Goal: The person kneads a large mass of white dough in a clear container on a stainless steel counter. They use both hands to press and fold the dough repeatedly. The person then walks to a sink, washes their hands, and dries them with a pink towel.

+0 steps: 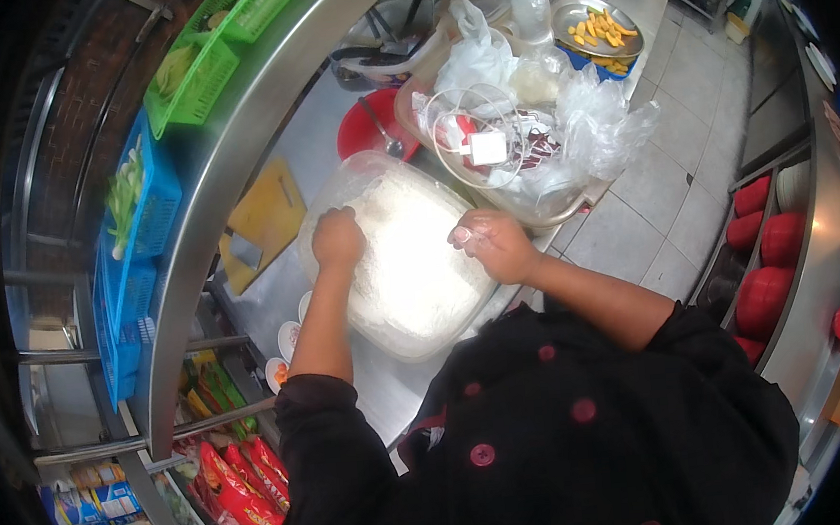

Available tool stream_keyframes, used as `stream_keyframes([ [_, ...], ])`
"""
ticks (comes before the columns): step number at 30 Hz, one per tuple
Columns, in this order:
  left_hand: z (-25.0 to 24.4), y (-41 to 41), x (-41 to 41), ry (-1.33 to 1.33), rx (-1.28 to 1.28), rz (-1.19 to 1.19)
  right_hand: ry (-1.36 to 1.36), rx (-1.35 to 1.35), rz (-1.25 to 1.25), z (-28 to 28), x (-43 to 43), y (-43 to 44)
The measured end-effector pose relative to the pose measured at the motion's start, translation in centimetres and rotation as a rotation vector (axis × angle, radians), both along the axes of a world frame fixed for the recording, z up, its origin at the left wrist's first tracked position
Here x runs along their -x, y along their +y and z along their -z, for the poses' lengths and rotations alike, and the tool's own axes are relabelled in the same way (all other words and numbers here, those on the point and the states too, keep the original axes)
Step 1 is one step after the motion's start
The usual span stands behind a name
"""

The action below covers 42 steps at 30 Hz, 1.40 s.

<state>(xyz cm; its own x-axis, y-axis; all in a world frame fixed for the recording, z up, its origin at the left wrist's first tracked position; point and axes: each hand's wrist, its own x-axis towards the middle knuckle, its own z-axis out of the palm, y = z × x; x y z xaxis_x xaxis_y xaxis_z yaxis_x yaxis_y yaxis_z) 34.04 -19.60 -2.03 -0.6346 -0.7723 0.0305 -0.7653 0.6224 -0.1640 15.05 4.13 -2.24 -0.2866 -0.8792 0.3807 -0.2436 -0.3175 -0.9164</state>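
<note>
A translucent plastic tub [404, 349] of white powder, which looks like flour [416, 263], stands before me on the steel worktop. My left hand [338, 239] is curled over the tub's left side, knuckles up. Its fingertips are hidden, so whether it grips the rim does not show. At the opposite side my right hand [496, 245] is bent inward over the rim, with white powder on its fingers. Whether those curled fingers hold anything cannot be made out.
Behind the tub are a red bowl [350, 131] with a spoon and a bin [571, 210] of plastic bags, with a white charger [488, 147]. A cleaver [244, 251] lies on a yellow cutting board [267, 200] at left. Small bowls [276, 375] sit by my left forearm. A steel shelf [231, 122] overhangs the left.
</note>
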Motion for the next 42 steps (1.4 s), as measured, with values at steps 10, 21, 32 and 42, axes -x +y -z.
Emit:
stream_keyframes([
  [10, -7.5, 6.0, -2.9, -0.118, -0.036, 0.138, 0.009, 0.028, 0.018, 0.4, -0.1, 0.1],
  [21, 0.3, 5.3, -4.5, -0.137, -0.092, -0.101, 0.038, 0.086, -0.008, 0.7, -0.1, -0.2],
  [32, -2.7, 3.5, -2.2, -0.038, 0.083, -0.067, 0.059, 0.012, 0.002, 0.0, 0.0, 0.0],
  [42, -4.8, 6.3, -3.4, -0.209, -0.001, 0.055, 0.037, 0.113, 0.037, 1.0, -0.1, 0.0],
])
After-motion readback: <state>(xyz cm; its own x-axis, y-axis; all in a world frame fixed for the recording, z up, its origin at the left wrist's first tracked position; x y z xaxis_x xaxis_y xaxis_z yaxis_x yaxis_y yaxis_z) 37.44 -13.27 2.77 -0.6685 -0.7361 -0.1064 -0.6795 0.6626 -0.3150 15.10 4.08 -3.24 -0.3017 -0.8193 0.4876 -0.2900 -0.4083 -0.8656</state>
